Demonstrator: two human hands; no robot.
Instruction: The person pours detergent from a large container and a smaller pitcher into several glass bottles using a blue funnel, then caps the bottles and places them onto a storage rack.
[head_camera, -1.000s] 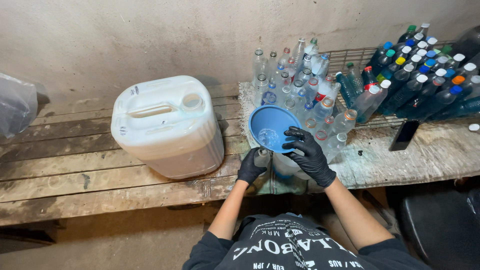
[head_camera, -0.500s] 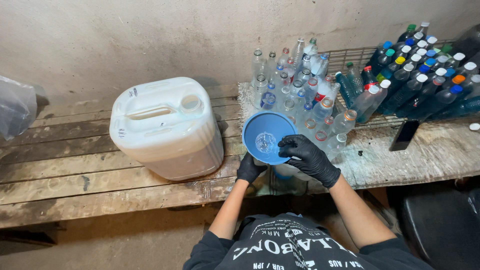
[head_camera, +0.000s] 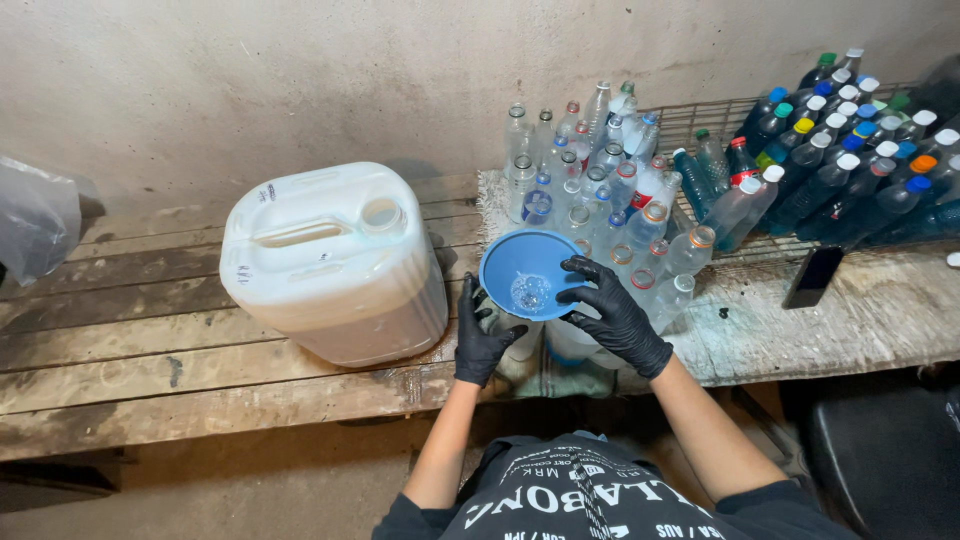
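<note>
The blue funnel (head_camera: 530, 273) sits just right of the frame's middle, its bowl holding a little clear liquid, its spout hidden below the rim, so what it drains into cannot be told for sure. The right hand (head_camera: 615, 315), in a black glove, pinches the funnel's near right rim, fingers curled over the edge. The left hand (head_camera: 480, 338), also gloved, rests under the funnel's lower left side with fingers spread apart against a clear bottle (head_camera: 520, 338) half hidden there; whether it grips that bottle cannot be told.

The funnel looks top-heavy and is steadied only at one edge: a slip of the right hand could likely tilt it and spill liquid onto the cloth (head_camera: 560, 365) and the wooden bench (head_camera: 200, 340). If the hidden bottle shifts, the spout could leave its neck.

Right behind the funnel, the uncapped empty bottles (head_camera: 590, 170) stand packed close together, easy to knock down with an elbow or the funnel rim. At left centre the large white jerrycan (head_camera: 335, 260) crowds the left hand. In the upper right, capped bottles of dark liquid (head_camera: 850, 170) lie on a wire rack (head_camera: 700, 115), with a dark phone (head_camera: 812, 276) below them.
</note>
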